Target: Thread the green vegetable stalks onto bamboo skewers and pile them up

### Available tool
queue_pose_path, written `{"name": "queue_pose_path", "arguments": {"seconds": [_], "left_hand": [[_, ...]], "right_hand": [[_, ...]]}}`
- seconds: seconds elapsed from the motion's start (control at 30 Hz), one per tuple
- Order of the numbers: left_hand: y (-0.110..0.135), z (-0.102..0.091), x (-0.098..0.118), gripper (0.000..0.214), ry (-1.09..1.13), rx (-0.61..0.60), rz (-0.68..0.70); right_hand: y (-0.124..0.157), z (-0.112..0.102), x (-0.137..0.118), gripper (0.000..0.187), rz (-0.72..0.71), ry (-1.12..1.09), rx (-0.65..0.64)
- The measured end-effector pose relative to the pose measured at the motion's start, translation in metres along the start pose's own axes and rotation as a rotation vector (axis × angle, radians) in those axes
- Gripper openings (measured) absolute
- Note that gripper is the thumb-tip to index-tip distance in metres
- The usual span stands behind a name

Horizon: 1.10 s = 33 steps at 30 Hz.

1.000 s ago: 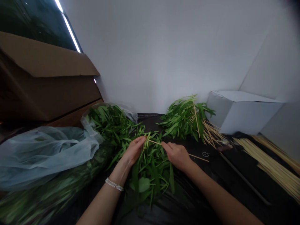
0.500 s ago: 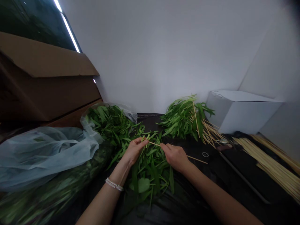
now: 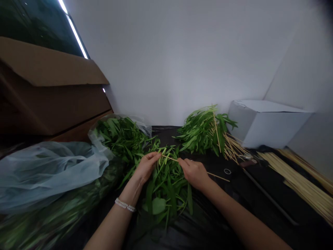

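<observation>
A thin bamboo skewer [image 3: 171, 158] runs nearly level between my hands, its rear part sticking out past my right wrist. My right hand [image 3: 194, 172] is closed around it. At its left end the fingertips of my left hand [image 3: 147, 166] pinch together by a pale green stem; exactly where the fingers grip is too small to tell. Several cut stems [image 3: 165, 158] cross the skewer between the hands, and they look threaded on it. Long-leaved greens [image 3: 170, 189] hang and lie below both hands on black plastic. A beaded bracelet [image 3: 125, 205] circles my left wrist.
Loose greens [image 3: 122, 137] spill from a clear bag at left, beside another plastic bag [image 3: 52, 170]. Skewered greens [image 3: 199, 130] lie at the back, near a white box [image 3: 270, 121]. Bamboo sticks [image 3: 299, 180] and a black flat object [image 3: 273, 191] lie right. A cardboard box [image 3: 57, 100] stands left.
My left hand has shifted slightly left along the skewer, and more green stems show on the skewer between the hands. My right hand has stayed almost still.
</observation>
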<state>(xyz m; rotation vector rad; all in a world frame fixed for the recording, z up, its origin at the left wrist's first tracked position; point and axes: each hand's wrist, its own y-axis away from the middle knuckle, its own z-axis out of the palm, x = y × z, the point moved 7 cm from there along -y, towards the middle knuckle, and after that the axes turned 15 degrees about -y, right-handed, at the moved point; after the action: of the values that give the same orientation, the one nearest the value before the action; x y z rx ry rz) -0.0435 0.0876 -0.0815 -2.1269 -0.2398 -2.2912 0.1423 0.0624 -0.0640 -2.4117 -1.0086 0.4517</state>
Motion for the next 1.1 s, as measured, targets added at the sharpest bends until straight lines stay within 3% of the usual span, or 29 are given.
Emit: {"name": "queue_pose_path", "arguments": {"seconds": [0.3, 0.57, 1.1], "left_hand": [[0.006, 0.019, -0.006, 0.034, -0.08, -0.103, -0.014], [-0.002, 0.001, 0.003, 0.041, -0.006, 0.005, 0.037], [-0.002, 0.0, 0.003, 0.034, -0.02, -0.073, 0.026]], "right_hand": [[-0.001, 0.001, -0.003, 0.036, 0.007, 0.005, -0.047], [0.0, 0.0, 0.003, 0.035, 0.027, 0.019, -0.007], [0.001, 0.004, 0.001, 0.036, 0.053, -0.03, -0.057]]}}
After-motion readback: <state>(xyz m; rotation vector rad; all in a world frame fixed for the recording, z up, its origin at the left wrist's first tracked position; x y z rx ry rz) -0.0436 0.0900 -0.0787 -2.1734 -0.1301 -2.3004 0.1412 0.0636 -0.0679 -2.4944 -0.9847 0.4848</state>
